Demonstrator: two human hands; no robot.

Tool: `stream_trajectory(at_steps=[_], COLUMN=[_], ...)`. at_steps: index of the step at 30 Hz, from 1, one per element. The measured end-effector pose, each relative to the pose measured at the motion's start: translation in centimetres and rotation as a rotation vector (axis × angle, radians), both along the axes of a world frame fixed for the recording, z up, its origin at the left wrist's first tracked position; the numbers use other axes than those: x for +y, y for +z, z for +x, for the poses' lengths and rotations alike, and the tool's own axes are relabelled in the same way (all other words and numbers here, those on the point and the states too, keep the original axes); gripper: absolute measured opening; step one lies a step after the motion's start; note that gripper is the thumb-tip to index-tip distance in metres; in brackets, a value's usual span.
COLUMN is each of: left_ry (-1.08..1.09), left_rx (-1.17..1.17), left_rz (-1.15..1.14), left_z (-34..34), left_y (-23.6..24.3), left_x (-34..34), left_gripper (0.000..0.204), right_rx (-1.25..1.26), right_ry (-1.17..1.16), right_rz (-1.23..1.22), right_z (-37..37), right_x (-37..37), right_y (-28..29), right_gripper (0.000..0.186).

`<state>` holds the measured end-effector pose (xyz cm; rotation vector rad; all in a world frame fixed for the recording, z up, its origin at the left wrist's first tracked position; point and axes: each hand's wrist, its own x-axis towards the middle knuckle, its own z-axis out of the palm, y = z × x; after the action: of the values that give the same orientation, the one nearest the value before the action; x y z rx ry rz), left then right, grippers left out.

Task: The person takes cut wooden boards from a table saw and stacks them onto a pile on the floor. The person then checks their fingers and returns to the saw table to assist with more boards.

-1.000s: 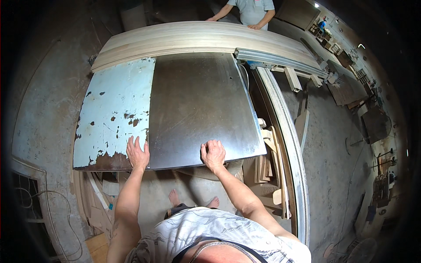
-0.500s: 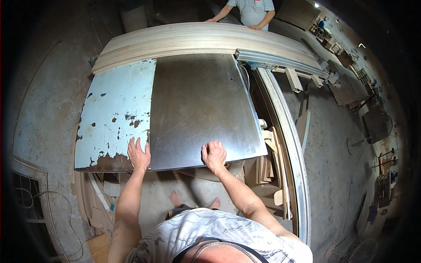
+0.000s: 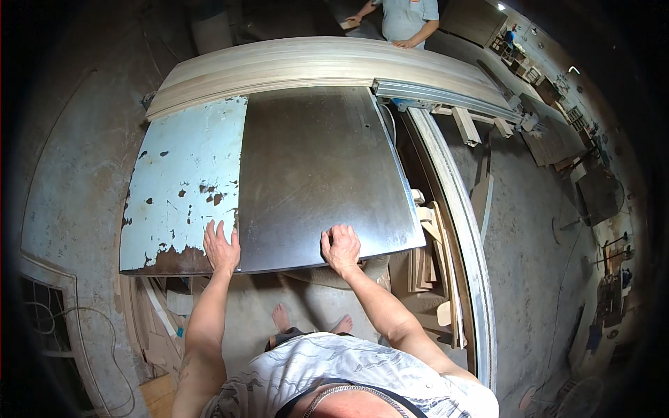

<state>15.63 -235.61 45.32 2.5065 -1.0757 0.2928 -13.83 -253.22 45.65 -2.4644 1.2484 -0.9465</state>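
My left hand (image 3: 222, 249) lies flat near the front edge of a machine table, fingers spread, on its chipped pale-blue section (image 3: 185, 167). To the right of it, my right hand (image 3: 341, 249) rests on the dark metal section (image 3: 313, 160), close to the same edge. Its fingers are curled in, with nothing seen in them. Across the far end of the table lies a stack of long pale wooden boards (image 3: 300, 63); neither hand touches it.
Behind the boards stands a co-worker (image 3: 408, 21), one hand on the far edge. A metal fence (image 3: 439, 94) crosses at the far right, and a long rail (image 3: 453, 209) runs along the right side. Wood offcuts (image 3: 421, 268) stand below. A cable (image 3: 104, 313) lies at left.
The co-worker's hand on the left has lifted off the boards and now holds a small pale piece. My two hands stay in the same places on the table.
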Motion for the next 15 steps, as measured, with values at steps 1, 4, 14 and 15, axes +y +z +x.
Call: stream_trajectory(at_steps=[1, 4, 14, 15], left_ry=[0.002, 0.004, -0.002, 0.025], left_rx=[0.0, -0.002, 0.037, 0.063], left_rz=[0.002, 0.01, 0.012, 0.041], left_z=[0.0, 0.01, -0.06, -0.29], left_y=[-0.01, -0.02, 0.47, 0.49], left_x=[-0.01, 0.0, -0.43, -0.34], left_gripper=[0.053, 0.053, 0.054, 0.054], right_rx=[0.005, -0.003, 0.004, -0.032], right_ry=[-0.001, 0.001, -0.009, -0.02], right_rz=[0.027, 0.021, 0.042, -0.003], right_z=[-0.01, -0.01, -0.26, -0.3], right_x=[0.0, -0.01, -0.03, -0.13], right_y=[0.01, 0.02, 0.5, 0.51], right_gripper=[0.018, 0.019, 0.018, 0.018])
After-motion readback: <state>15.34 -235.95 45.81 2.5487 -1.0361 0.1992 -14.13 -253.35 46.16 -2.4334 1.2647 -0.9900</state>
